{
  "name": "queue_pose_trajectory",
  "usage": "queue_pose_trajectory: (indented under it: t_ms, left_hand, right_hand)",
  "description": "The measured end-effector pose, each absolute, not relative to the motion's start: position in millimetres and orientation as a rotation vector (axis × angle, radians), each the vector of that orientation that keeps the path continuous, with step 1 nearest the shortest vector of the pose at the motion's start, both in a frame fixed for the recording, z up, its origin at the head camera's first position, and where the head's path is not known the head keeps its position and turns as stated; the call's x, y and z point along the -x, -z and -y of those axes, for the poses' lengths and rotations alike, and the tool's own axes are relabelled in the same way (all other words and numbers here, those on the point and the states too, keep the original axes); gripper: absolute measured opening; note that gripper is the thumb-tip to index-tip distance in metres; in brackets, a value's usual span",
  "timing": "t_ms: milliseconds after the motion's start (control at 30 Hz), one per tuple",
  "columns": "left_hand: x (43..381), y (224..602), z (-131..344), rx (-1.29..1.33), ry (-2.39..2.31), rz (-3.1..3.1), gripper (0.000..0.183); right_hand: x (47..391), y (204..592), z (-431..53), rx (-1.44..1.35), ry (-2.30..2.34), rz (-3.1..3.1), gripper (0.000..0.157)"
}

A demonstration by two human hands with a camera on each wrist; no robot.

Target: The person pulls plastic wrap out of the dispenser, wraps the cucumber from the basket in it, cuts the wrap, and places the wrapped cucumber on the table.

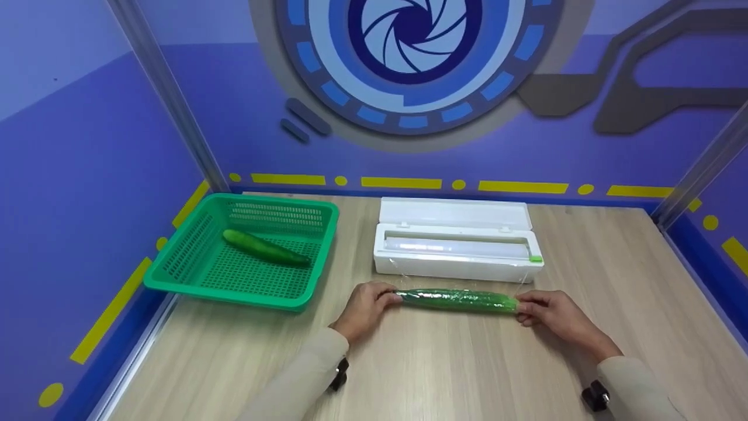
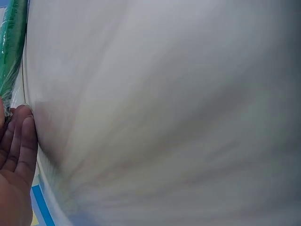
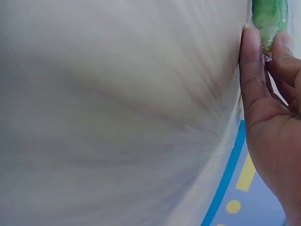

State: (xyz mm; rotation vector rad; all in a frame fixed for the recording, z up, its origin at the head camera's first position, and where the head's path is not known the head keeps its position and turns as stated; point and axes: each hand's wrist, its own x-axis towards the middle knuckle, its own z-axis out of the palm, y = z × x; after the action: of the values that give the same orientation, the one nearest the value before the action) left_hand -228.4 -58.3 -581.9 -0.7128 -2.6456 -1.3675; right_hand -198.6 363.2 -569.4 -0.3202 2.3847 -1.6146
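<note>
A cucumber [image 1: 459, 299] covered in shiny clear film lies crosswise between the two hands in the head view. My left hand [image 1: 363, 310] pinches its dark left end. At the paler right end my right hand [image 1: 558, 318] pinches the film and tip between thumb and fingers. Just behind the cucumber stands a white cling film box [image 1: 459, 268], lid up, with a film roll [image 1: 456, 247] inside. Clear film stretches from the box's front toward the cucumber. The right wrist view shows the thumb and fingers of the right hand [image 3: 270, 94] at the bunched film end.
A green plastic basket [image 1: 315, 289] sits at the left, with another cucumber [image 1: 266, 248] lying in it. A green slider [image 1: 535, 258] is on the film box's right edge. Purple panels [image 1: 380, 155] wall the wooden table [image 1: 432, 368] at the back and sides.
</note>
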Motion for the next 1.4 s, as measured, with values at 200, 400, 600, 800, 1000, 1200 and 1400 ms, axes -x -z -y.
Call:
queue_pose_trajectory:
  t_ms: [200, 400, 600, 800, 1000, 1200, 1400]
  left_hand:
    - [228, 580, 61, 0.723, 1.371, 2.627, 0.023]
    - [227, 580, 59, 0.694, 1.450, 2.538, 0.021]
    - [226, 577, 56, 0.741, 1.360, 2.562, 0.023]
    - [228, 575, 56, 0.767, 1.320, 2.604, 0.023]
    - [230, 573, 58, 0.820, 1.298, 2.633, 0.016]
    - [229, 571, 58, 0.892, 1.193, 2.606, 0.014]
    - [228, 571, 57, 0.917, 1.165, 2.597, 0.013]
  right_hand:
    - [198, 571, -364, 0.307, 1.633, -2.368, 0.030]
    - [197, 571, -362, 0.302, 1.618, -2.375, 0.031]
    - [197, 569, -361, 0.308, 1.591, -2.403, 0.029]
    - [197, 570, -361, 0.287, 1.600, -2.395, 0.030]
    - [193, 569, -360, 0.293, 1.597, -2.403, 0.034]
    - [192, 568, -361, 0.292, 1.550, -2.445, 0.038]
    - [192, 565, -364, 0.262, 1.510, -2.459, 0.047]
